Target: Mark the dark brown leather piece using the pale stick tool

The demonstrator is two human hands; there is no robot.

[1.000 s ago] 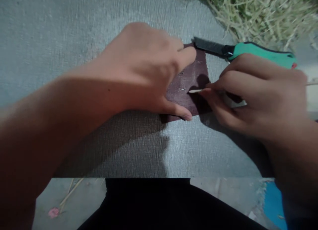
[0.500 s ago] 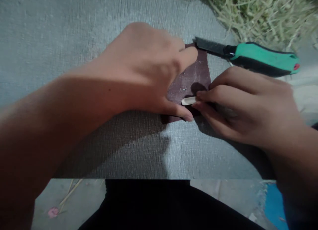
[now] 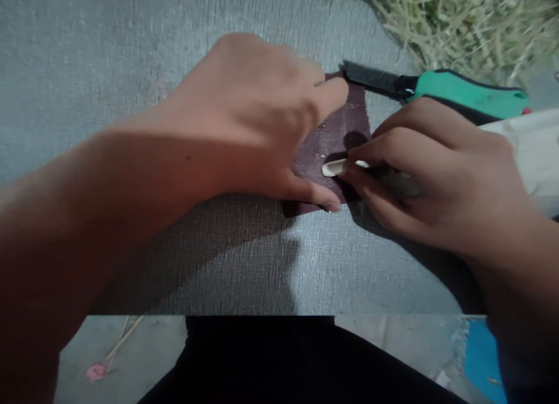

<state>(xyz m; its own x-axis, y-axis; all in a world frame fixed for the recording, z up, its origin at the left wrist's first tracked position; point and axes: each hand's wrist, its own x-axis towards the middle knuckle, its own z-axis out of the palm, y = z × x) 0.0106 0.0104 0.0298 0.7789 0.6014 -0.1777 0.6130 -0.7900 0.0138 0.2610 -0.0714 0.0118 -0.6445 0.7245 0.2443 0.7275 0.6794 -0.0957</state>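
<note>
Centrally, we press our left hand [image 3: 257,119] flat on a dark piece of sandpaper [image 3: 338,136], fingers spread: the forefinger lies along its upper edge and the thumb pins its lower edge. The sandpaper rests on a grey textured mat [image 3: 109,60] that fills most of the frame.

At right of centre, our right hand [image 3: 437,171] pinches a small pale stick [image 3: 334,167] between thumb and fingertips. The rounded tip of the stick points left and appears to touch the sandpaper surface, just beside our left thumb; contact is hard to confirm because of blur. The rest of the stick is hidden inside the grip.

Behind the right hand, in the upper right, a knife [image 3: 437,89] with a green-and-black handle lies on the mat. Its dark blade points left, and the blade tip sits just beside the upper right corner of the sandpaper.

In the upper right corner of the frame lies a pile of dry straw-like stalks [image 3: 458,25]. A pale board [image 3: 533,148] enters from the right edge, partly behind the right hand.
</note>
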